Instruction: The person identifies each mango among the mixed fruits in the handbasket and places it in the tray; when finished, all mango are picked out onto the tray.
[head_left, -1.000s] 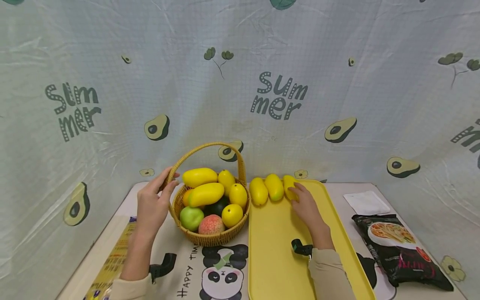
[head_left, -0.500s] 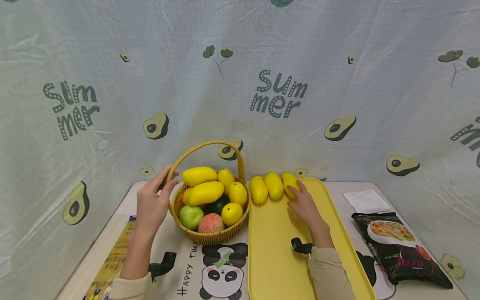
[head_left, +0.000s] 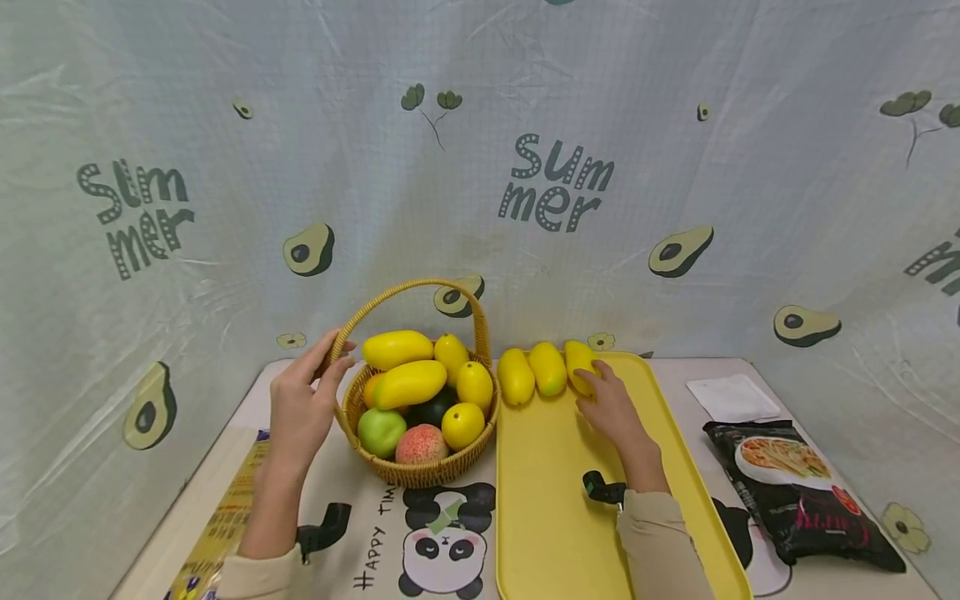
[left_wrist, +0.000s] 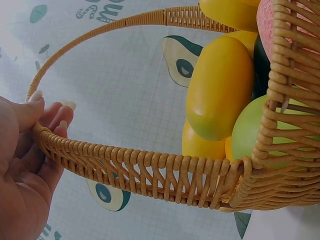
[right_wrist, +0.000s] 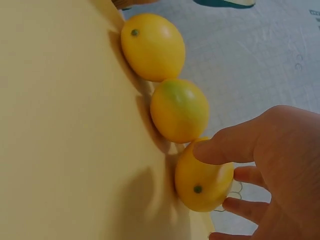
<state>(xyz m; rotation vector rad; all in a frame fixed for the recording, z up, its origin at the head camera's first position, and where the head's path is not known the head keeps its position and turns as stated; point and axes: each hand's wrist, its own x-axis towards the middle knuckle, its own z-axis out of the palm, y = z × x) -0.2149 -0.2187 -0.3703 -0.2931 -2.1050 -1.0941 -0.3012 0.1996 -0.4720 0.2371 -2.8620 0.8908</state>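
Note:
A wicker basket (head_left: 420, 477) of fruit stands left of centre in the head view. My left hand (head_left: 302, 408) holds its arched handle (left_wrist: 150, 167) on the left side, thumb and fingers round the wicker. Inside lie mangoes (head_left: 410, 384), a green apple (head_left: 381, 432), a peach (head_left: 422, 445), a round yellow fruit (head_left: 462, 426) and a dark fruit. Three mangoes form a row at the far end of the yellow tray (head_left: 555, 500). At the rightmost mango (right_wrist: 200, 185), my right hand (head_left: 617, 414) has its thumb over one side and loosely spread fingers by the other.
A black food packet (head_left: 806, 492) and a white napkin (head_left: 733, 398) lie right of the tray. At the left is a yellow wrapper (head_left: 225, 525). A patterned plastic curtain (head_left: 450, 192) stands behind the table.
The right hand's fingers have loosened and drawn back slightly from the rightmost mango, so more of it shows. The left hand and basket have stayed in place; the head view has tilted slightly.

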